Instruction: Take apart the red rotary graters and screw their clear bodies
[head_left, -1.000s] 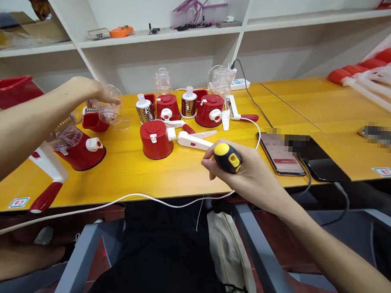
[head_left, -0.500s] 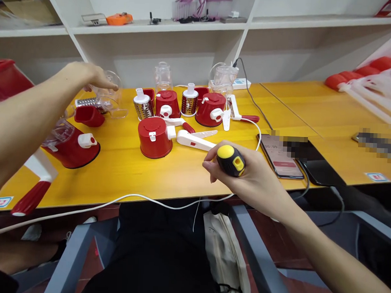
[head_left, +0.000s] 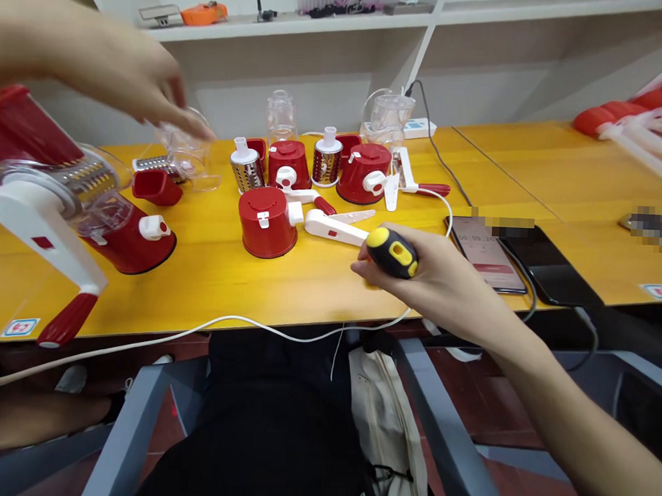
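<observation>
My right hand [head_left: 423, 270] is wrapped round the black-and-yellow handle of a screwdriver [head_left: 392, 252], above the table's front part. The screwdriver's shaft is hidden. Just left of that hand lies a white crank handle [head_left: 336, 228], beside a red grater base [head_left: 267, 223]. My left hand [head_left: 146, 79], somewhat blurred, hovers at the upper left with its fingers stretched out and nothing seen in them. Below its fingertips are a clear plastic housing [head_left: 199, 163] and a metal grating drum [head_left: 157, 167]. An assembled red rotary grater [head_left: 128, 239] stands at the left.
Behind lie two more red bases [head_left: 288, 166] [head_left: 366, 173], two upright drums [head_left: 247, 173] [head_left: 327, 160] and clear housings [head_left: 282, 118]. Two phones [head_left: 487, 251] [head_left: 552, 265] lie at the right. A white cable [head_left: 283, 336] runs along the table's front edge. A white shelf [head_left: 318, 32] stands behind.
My left hand has lifted away from the clear housing, and its forearm no longer covers the assembled grater. My right hand still holds the screwdriver in nearly the same place. The view has shifted slightly.
</observation>
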A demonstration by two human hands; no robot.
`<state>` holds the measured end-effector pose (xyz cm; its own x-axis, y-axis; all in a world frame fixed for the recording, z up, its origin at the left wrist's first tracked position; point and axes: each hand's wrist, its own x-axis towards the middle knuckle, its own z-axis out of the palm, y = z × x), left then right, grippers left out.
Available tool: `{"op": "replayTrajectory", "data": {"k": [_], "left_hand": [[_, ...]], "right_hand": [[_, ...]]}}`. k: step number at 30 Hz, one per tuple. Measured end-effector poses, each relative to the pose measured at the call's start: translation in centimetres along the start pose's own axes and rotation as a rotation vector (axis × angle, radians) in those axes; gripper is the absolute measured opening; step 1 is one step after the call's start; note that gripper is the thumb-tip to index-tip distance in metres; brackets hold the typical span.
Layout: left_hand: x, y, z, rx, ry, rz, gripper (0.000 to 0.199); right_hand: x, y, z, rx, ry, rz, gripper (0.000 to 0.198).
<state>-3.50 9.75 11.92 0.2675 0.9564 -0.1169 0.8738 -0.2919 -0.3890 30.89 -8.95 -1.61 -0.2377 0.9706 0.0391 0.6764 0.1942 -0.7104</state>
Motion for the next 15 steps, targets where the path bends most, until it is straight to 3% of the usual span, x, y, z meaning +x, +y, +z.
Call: {"op": "replayTrajectory", "data": {"k": [1,2,3,6,8,11,15], "left_hand": [[-1.6,2.8,-0.1,0.002,-0.008,0.023,0.123],[-2.8,5.6,0.2,0.026,-0.061,0.135,0.112],[-3.6,8.1,0.8,0.049,0.014,0.235,0.104],[-3.0,13.0,3.6,-0.012,-0.091,0.376,0.085],[-1.2,13.7,5.3,-0.047,-0.090,0.412,0.082],[0.7,12.5,6.1,-0.053,-0.078,0.446,0.074],[0.1,10.2,5.5,-0.011,-0.165,0.432,0.060]], "right_hand": [[0.2,0.0,-0.1,-0.029,-0.001,0.026,0.047],[0.4,0.0,-0.2,-0.057,-0.006,0.049,0.046],[0.6,0.1,-0.3,-0.085,-0.018,0.071,0.046],[1.2,1.0,-0.6,-0.177,-0.052,0.088,0.053],[1.4,2.0,-0.9,-0.230,-0.011,0.052,0.060],[1.9,3.1,-1.2,-0.298,0.087,-0.007,0.066],[3.2,3.1,-1.0,-0.400,0.010,0.092,0.051]]}}
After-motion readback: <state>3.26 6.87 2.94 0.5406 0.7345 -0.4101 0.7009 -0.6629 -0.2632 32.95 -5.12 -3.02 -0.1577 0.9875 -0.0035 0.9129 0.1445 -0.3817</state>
